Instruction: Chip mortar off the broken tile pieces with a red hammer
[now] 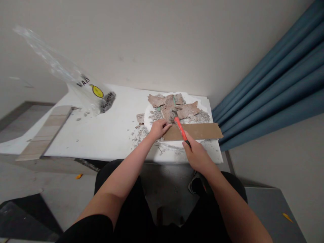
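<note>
My right hand (197, 156) is closed round the red and black handle of a hammer (180, 128), whose metal head rests at the left end of a long brown tile strip (202, 131). My left hand (158, 129) presses on that left end with fingers curled over the strip's edge. Behind the strip lies a pile of broken brownish tile pieces (174, 106) with grey crumbs, all on a white board (106, 131) on the floor.
A clear plastic bag (83, 88) with a yellow smiley print leans at the board's back left. Pale tile strips (47, 133) lie along the board's left edge. A blue curtain (273, 91) hangs at right. My dark-clad knees are below the board.
</note>
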{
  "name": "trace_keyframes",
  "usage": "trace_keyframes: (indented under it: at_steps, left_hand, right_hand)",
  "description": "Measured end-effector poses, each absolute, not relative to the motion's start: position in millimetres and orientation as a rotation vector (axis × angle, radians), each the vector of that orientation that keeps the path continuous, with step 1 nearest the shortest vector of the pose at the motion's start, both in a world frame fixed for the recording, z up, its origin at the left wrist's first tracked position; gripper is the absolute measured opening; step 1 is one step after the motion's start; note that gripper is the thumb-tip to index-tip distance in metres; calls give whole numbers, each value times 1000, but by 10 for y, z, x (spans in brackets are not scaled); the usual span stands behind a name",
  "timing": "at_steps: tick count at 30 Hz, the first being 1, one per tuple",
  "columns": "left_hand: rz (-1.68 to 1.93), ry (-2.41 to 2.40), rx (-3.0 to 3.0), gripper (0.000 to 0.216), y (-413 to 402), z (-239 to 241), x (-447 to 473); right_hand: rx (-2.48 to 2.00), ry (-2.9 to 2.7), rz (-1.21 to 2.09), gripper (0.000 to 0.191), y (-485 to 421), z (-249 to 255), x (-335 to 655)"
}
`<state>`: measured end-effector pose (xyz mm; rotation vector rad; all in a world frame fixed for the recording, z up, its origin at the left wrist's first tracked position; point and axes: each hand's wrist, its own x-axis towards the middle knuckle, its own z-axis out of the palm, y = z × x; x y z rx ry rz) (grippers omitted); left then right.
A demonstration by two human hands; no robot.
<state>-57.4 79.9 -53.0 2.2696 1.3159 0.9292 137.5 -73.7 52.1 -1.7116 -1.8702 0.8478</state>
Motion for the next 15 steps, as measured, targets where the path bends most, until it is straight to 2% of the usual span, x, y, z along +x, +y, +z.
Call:
trace_keyframes:
  at_steps: [15]
  left_hand:
    - [896, 1319, 2289, 37, 817, -544, -567]
  right_hand:
    - [-1763, -1898, 854, 60, -744, 538, 1340]
